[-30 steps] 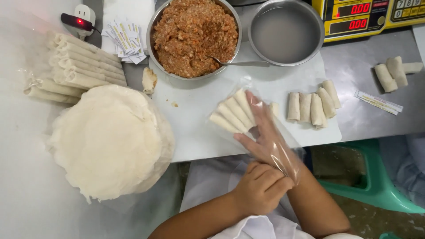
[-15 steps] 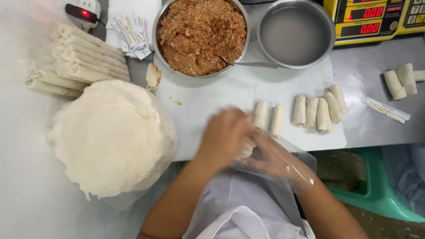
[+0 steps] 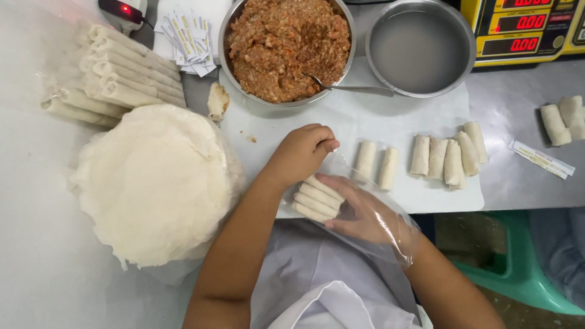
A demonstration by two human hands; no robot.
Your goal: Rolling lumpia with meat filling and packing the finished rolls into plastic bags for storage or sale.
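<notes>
My right hand (image 3: 365, 216), inside a loose clear plastic glove (image 3: 396, 234), cups a small stack of short white rolls (image 3: 315, 200) at the near edge of the white board (image 3: 365, 119). My bare left hand (image 3: 298, 155) lies just above that stack. Its fingers are curled shut and seem to pinch the glove's loose film by the fingertips. Two separate rolls (image 3: 376, 164) lie just to the right, and a row of several more rolls (image 3: 448, 155) further right.
A steel bowl of minced filling (image 3: 286, 45) with a spoon (image 3: 353, 88) and a second steel bowl (image 3: 420, 45) stand at the back. A stack of round wrappers (image 3: 152, 183) and long rolls (image 3: 116, 79) lie left; a yellow scale (image 3: 524, 27) sits back right, a green stool (image 3: 524, 268) below.
The left hand left the right wrist, crossed over the stack and now sits at its upper side. The gloved right hand drew the stack of rolls toward the board's near edge.
</notes>
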